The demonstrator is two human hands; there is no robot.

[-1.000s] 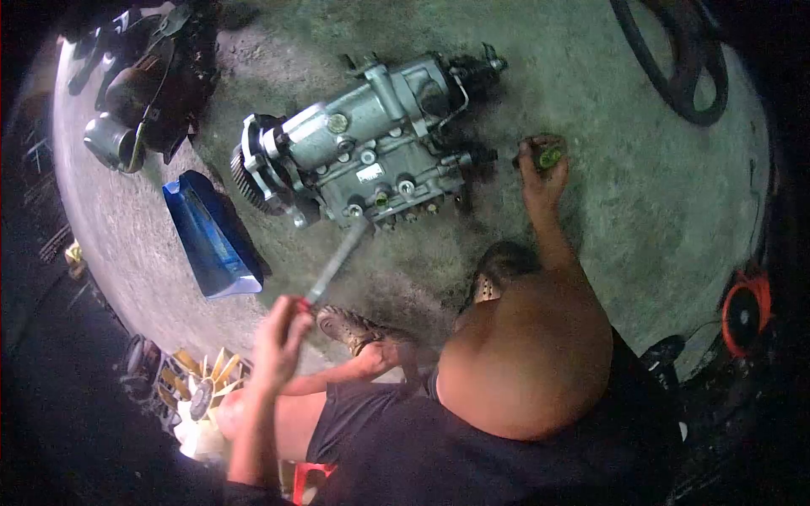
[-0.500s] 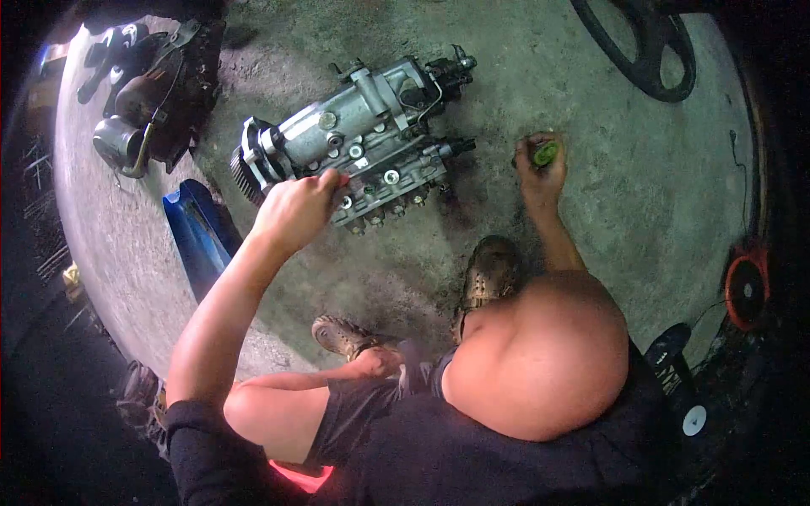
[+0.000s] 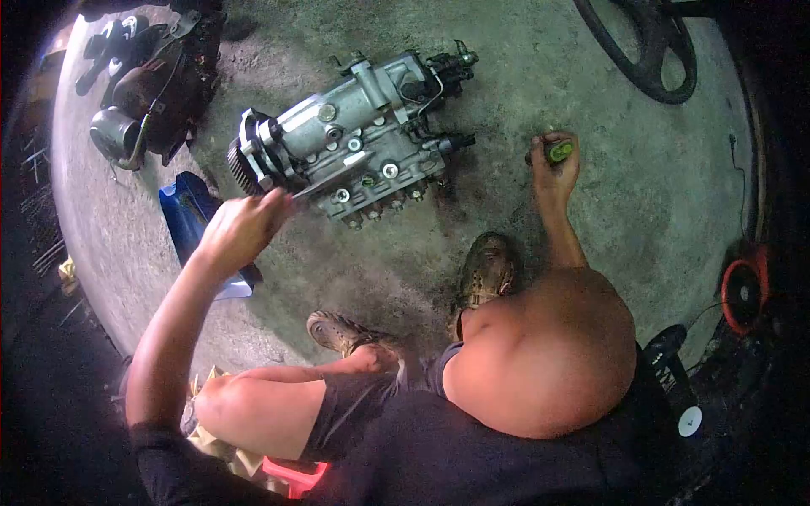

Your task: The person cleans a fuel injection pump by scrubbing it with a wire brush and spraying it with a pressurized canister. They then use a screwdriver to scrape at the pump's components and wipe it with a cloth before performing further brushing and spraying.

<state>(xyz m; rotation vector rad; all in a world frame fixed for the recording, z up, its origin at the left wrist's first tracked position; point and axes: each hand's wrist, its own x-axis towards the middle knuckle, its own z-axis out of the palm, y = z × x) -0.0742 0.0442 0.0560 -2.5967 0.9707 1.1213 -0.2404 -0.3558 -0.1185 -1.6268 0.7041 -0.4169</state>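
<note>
A grey metal pump assembly (image 3: pixel 337 126) with a toothed gear at its left end lies on the concrete floor. At its lower left, my left hand (image 3: pixel 245 226) is closed around a thin metal tool (image 3: pixel 325 185), which reaches over the near side of the assembly. Farther right, away from the assembly, my right hand (image 3: pixel 557 164) is wrapped round a green object (image 3: pixel 559 152). Only part of that object shows between the fingers, so its shape is unclear.
A blue tray (image 3: pixel 181 219) lies left of the assembly, below dark metal parts (image 3: pixel 156 97). A black steering wheel (image 3: pixel 645 59) is at the upper right. My two shoes (image 3: pixel 489 270) stand below the assembly. An orange-red round object (image 3: pixel 744 295) sits at the right edge.
My left hand has moved left and slightly down, drawing the thin tool partly back from the assembly. My right hand appears slightly farther right, still holding the green object.
</note>
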